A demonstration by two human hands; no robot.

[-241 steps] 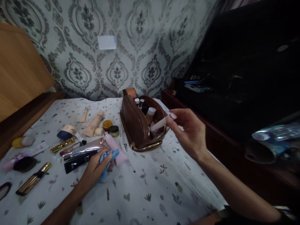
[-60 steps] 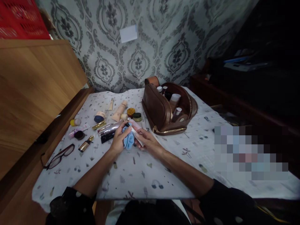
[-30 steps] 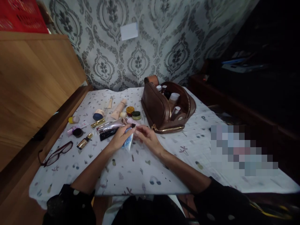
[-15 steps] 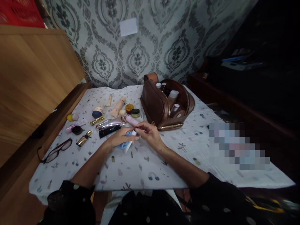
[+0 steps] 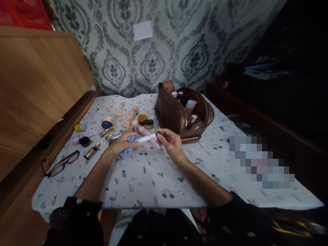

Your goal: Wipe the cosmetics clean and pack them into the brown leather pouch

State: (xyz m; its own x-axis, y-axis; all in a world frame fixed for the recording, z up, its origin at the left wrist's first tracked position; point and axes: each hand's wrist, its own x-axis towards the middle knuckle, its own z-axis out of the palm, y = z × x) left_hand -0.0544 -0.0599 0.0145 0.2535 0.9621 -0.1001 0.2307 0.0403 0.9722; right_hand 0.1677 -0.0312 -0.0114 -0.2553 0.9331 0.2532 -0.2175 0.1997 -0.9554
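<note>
A slim white tube (image 5: 146, 138) with a dark end lies almost level between my two hands, above the tablecloth. My right hand (image 5: 171, 145) is closed, thumb and fingers pinching the dark end. My left hand (image 5: 124, 143) is closed on a crumpled blue cloth (image 5: 126, 152), its fingers and thumb at the tube's other end. Just behind the white tube lies a pink tube (image 5: 142, 131), partly hidden by it. Silver-capped tubes (image 5: 114, 136) lie beyond my left hand, which covers part of them.
An open brown leather bag (image 5: 170, 111) with several bottles stands at the back right. Jars (image 5: 148, 123), a beige tube (image 5: 130, 117) and gold lipsticks (image 5: 106, 132) lie at the back left. Glasses (image 5: 64, 164) rest near the left edge. A pixelated patch covers the right side.
My hands have moved apart, the left one leftward and the right one slightly right. The white tube now shows at length between them, and the blue cloth has shifted left.
</note>
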